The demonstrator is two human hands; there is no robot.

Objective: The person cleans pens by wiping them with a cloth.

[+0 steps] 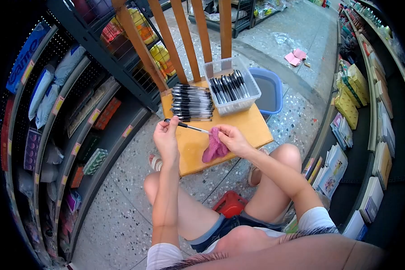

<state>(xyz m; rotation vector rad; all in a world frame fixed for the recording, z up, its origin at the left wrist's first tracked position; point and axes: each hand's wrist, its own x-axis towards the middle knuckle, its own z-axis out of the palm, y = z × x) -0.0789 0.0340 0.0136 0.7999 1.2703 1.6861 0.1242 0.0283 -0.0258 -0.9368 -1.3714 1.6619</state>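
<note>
My left hand (167,137) pinches the black-capped end of a pen (191,127) held above the wooden chair seat (191,155). At the pen's other end, my right hand (231,138) is closed on a pink cloth (214,147), which touches the pen tip and hangs over the seat. A row of black-capped pens (191,103) lies at the seat's back left. Beside it, a clear plastic box (244,105) holds several more pens (229,86) standing at a slant.
Behind the chair's right corner is a blue basin (274,96) with grey liquid. Shelves of goods (83,67) curve along the left, and others (369,135) along the right. Pink paper (295,57) lies on the floor. A red stool (230,204) shows between my legs.
</note>
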